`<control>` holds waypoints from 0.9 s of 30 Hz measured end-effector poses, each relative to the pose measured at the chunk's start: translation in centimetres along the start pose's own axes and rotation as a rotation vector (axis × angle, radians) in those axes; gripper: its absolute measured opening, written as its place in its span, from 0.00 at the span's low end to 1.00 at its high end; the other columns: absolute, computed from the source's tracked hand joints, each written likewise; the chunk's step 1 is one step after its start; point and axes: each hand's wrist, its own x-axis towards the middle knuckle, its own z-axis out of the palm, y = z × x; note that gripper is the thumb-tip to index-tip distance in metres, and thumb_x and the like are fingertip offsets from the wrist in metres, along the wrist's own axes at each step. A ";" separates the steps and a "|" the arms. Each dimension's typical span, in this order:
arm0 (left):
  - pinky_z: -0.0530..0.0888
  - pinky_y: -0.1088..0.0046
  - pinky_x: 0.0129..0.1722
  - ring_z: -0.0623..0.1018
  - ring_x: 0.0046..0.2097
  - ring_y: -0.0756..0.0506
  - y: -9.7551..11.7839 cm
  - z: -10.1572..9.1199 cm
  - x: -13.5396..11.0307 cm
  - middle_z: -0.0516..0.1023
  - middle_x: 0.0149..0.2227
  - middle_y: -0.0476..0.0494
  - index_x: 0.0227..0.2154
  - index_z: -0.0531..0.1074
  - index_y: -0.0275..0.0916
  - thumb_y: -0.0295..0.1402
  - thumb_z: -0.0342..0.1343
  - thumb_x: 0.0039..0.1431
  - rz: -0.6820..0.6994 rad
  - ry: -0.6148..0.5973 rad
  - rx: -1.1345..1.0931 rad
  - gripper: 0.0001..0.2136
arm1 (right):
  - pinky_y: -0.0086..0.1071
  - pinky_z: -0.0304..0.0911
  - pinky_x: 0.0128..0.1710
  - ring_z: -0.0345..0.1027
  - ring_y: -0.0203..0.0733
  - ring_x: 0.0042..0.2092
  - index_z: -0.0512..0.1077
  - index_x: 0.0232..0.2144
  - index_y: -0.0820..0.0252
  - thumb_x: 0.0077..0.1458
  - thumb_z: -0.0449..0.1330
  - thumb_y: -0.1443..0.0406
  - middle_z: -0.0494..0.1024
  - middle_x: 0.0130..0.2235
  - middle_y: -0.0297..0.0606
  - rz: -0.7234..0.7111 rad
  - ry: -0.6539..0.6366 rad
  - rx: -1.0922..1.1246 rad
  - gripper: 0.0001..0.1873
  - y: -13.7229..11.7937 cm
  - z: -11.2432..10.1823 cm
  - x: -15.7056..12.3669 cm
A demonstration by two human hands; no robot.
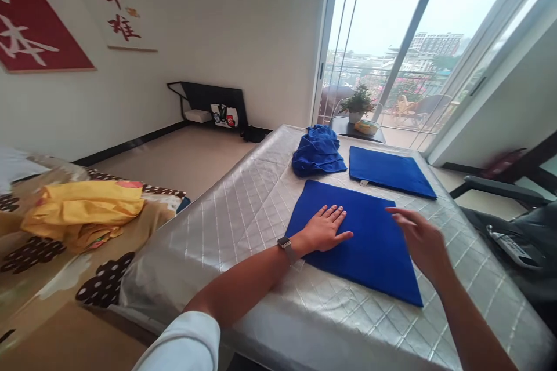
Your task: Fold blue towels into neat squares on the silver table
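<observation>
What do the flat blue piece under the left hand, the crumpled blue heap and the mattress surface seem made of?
Flat blue piece: probably matte fabric; its colour is even, without glints.
Crumpled blue heap: likely thin, matte cloth, judging by its loose folds.
Mattress surface: silvery with a satin sheen and diamond quilting lines; coated fabric or plastic film, the look leaves open.

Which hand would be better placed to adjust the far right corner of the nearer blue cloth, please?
Probably the right hand: it is right by that corner, though contact is unclear. The left hand lies flat on the left part of the nearer blue cloth, farther away.
</observation>
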 end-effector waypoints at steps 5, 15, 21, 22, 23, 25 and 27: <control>0.46 0.59 0.70 0.49 0.72 0.42 -0.2 0.4 0.1 0.50 0.71 0.39 0.70 0.51 0.35 0.58 0.27 0.68 0.003 -0.009 0.017 0.38 | 0.48 0.50 0.67 0.53 0.53 0.68 0.65 0.63 0.69 0.66 0.42 0.53 0.64 0.65 0.51 0.086 -0.236 -0.374 0.33 3.7 4.0 -0.1; 0.46 0.57 0.70 0.48 0.72 0.42 -0.6 1.0 0.2 0.49 0.72 0.39 0.70 0.50 0.35 0.58 0.26 0.68 0.010 -0.021 0.042 0.39 | 0.45 0.37 0.70 0.36 0.44 0.72 0.47 0.70 0.69 0.68 0.35 0.54 0.46 0.72 0.43 0.193 -0.421 -0.576 0.36 5.3 5.2 -1.0; 0.46 0.59 0.70 0.49 0.72 0.42 1.6 1.0 1.4 0.51 0.71 0.35 0.69 0.52 0.31 0.56 0.25 0.69 0.046 0.000 0.097 0.39 | 0.44 0.37 0.70 0.37 0.45 0.72 0.46 0.70 0.69 0.68 0.36 0.55 0.46 0.72 0.42 0.203 -0.416 -0.592 0.35 4.9 5.4 -0.8; 0.46 0.60 0.70 0.49 0.72 0.42 2.5 1.3 2.0 0.51 0.71 0.35 0.69 0.52 0.30 0.56 0.25 0.69 0.083 0.006 0.100 0.38 | 0.44 0.37 0.70 0.38 0.45 0.72 0.46 0.70 0.69 0.68 0.36 0.55 0.46 0.72 0.43 0.199 -0.412 -0.601 0.35 4.9 5.4 -0.9; 0.46 0.62 0.70 0.49 0.72 0.43 3.5 1.6 2.7 0.51 0.71 0.35 0.69 0.52 0.30 0.56 0.25 0.69 0.126 0.008 0.100 0.38 | 0.44 0.38 0.70 0.38 0.45 0.72 0.47 0.70 0.69 0.68 0.36 0.56 0.46 0.72 0.43 0.186 -0.410 -0.611 0.35 5.0 5.4 -0.9; 0.47 0.64 0.70 0.51 0.72 0.44 5.7 2.3 4.2 0.53 0.71 0.35 0.69 0.52 0.29 0.55 0.25 0.70 0.192 0.017 0.098 0.38 | 0.45 0.39 0.69 0.38 0.45 0.72 0.49 0.70 0.68 0.68 0.37 0.59 0.47 0.72 0.45 0.142 -0.418 -0.623 0.33 5.2 5.3 -1.2; 0.47 0.65 0.70 0.51 0.71 0.44 7.5 3.0 5.9 0.53 0.70 0.35 0.69 0.51 0.29 0.53 0.25 0.71 0.216 0.037 0.084 0.37 | 0.45 0.40 0.69 0.37 0.45 0.72 0.50 0.70 0.67 0.67 0.38 0.62 0.46 0.72 0.45 0.101 -0.431 -0.622 0.32 5.5 5.2 -1.4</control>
